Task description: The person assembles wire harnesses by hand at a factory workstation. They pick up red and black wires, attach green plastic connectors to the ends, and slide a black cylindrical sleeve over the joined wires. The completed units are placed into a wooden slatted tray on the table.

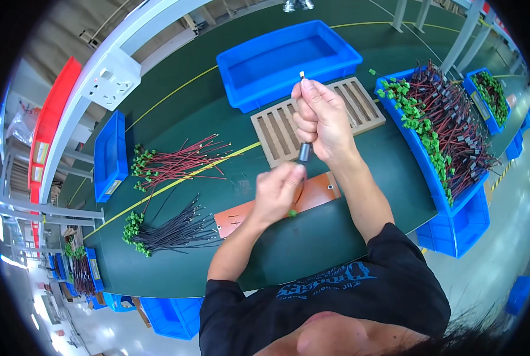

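My right hand (321,121) is closed around a thin wire whose metal tip (301,75) sticks up above my fist. A short black sleeve (304,152) on the wire shows just below that fist. My left hand (278,191) pinches the lower part of the same wire under the sleeve, and a small green connector (291,212) peeks out beneath its fingers. Both hands hover over an orange board (318,191) lying on the dark green table (336,231).
A slotted tan tray (277,133) lies behind my hands, with a blue bin (288,62) beyond it. Red wires (179,161) and black wires (173,230) with green connectors lie at left. A blue bin (428,172) at right holds several wired connectors.
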A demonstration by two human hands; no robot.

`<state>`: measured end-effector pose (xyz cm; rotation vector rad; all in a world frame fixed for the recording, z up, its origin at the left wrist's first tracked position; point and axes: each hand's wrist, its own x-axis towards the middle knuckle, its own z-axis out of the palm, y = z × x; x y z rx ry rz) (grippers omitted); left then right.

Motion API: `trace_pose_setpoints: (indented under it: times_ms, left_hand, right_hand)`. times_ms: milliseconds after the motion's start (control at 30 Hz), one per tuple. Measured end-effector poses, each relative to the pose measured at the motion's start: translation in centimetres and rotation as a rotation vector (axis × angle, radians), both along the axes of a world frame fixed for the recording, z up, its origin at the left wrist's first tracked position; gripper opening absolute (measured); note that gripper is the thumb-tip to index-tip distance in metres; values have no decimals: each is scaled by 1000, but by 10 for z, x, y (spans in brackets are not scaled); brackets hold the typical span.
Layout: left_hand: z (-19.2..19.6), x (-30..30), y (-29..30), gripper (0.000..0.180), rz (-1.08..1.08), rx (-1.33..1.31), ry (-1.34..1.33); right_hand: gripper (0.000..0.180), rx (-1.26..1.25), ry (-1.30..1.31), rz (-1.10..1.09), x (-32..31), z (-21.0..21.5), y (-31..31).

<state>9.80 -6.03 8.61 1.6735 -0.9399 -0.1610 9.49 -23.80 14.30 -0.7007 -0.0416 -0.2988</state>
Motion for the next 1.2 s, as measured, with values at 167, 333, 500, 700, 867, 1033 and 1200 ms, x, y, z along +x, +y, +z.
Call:
trace_pose_setpoints:
  times_ms: [167, 333, 500, 700, 867, 1033, 1200]
  left_hand:
    - [-22, -7, 6, 23, -122, -206, 587]
    - [-33, -23, 0, 22, 29, -89, 192]
    - [-24, -9, 4, 29, -31, -241, 380]
    - [4, -3, 0, 34, -65, -143, 540]
    - [7, -16, 8, 35, -160, -300, 631]
    - [13, -23, 18, 37, -191, -326, 723]
    - [18, -33, 12, 30, -199, -432, 804]
  right_hand:
    - [26, 72, 42, -8, 3, -11, 4]
    - [27, 32, 52, -18, 3, -11, 12]
    - [30, -71, -27, -21, -3, 6, 14]
    - [29, -235, -40, 20, -11, 11, 29]
    - [31, -399, -94, -37, -11, 9, 22]
    - [30, -500, -146, -115, -12, 10, 24]
    - [29, -522, -113, -166, -21, 1, 25]
